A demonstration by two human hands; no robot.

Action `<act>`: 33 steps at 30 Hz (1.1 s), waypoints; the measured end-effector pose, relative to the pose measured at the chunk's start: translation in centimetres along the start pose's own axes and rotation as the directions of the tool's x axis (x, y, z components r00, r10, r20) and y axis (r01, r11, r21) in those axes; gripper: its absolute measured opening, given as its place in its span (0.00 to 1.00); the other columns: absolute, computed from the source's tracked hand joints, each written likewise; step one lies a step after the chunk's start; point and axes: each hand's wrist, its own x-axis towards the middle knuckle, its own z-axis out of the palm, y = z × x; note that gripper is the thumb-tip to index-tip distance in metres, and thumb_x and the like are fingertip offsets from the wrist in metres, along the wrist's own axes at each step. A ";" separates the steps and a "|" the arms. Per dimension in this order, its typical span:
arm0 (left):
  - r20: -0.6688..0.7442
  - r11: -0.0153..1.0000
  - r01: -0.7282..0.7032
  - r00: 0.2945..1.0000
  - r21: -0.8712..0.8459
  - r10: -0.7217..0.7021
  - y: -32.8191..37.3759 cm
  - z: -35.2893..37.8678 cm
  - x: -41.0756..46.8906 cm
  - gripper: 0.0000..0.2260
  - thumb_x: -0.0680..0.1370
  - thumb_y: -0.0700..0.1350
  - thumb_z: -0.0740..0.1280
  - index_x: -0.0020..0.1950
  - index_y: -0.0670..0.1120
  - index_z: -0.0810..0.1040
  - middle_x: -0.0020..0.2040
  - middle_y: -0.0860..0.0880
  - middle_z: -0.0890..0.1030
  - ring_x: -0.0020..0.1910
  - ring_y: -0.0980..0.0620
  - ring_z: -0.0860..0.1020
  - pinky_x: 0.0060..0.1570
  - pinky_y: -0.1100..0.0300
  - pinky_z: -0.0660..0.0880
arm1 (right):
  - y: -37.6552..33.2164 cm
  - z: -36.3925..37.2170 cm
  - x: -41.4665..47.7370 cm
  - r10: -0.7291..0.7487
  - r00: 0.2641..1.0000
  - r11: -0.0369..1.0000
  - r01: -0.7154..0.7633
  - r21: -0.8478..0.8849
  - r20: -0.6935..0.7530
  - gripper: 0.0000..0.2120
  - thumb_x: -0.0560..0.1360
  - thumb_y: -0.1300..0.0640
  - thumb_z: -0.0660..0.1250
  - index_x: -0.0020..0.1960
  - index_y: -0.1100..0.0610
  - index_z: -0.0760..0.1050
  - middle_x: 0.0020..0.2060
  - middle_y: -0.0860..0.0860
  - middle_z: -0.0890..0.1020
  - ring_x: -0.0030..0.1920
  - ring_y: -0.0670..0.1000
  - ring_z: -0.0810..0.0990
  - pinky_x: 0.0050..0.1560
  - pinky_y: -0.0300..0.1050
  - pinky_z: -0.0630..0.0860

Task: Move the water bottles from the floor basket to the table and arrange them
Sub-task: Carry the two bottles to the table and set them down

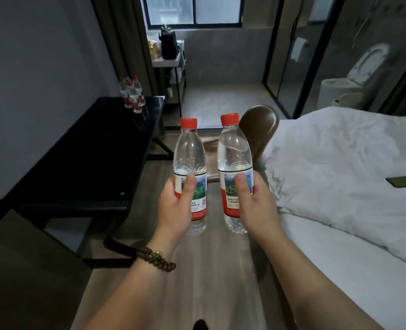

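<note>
I hold two clear water bottles with red caps upright in front of me, above the floor. My left hand [175, 206] grips the left bottle [189, 153] around its label. My right hand [253, 201] grips the right bottle [235, 148] the same way. The long black table [83, 158] stands to my left against the wall. At its far end three more red-capped bottles [133, 96] stand close together. The floor basket is out of view.
A bed with white bedding [340, 167] fills the right side, with a small dark item [402, 181] on it. A brown chair [259, 125] stands ahead between table and bed. A wooden-floor aisle runs forward towards a glass-walled bathroom.
</note>
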 end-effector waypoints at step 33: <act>-0.495 0.983 0.183 0.855 0.007 -0.156 -7.1 -4.1 58.1 0.30 0.68 0.73 0.66 0.59 0.53 0.79 0.51 0.44 0.86 0.48 0.41 0.86 0.50 0.37 0.83 | 8.0 32.4 60.0 0.026 0.893 0.990 -0.086 0.113 0.449 0.24 0.76 0.32 0.57 0.54 0.49 0.76 0.42 0.46 0.85 0.41 0.42 0.84 0.41 0.37 0.77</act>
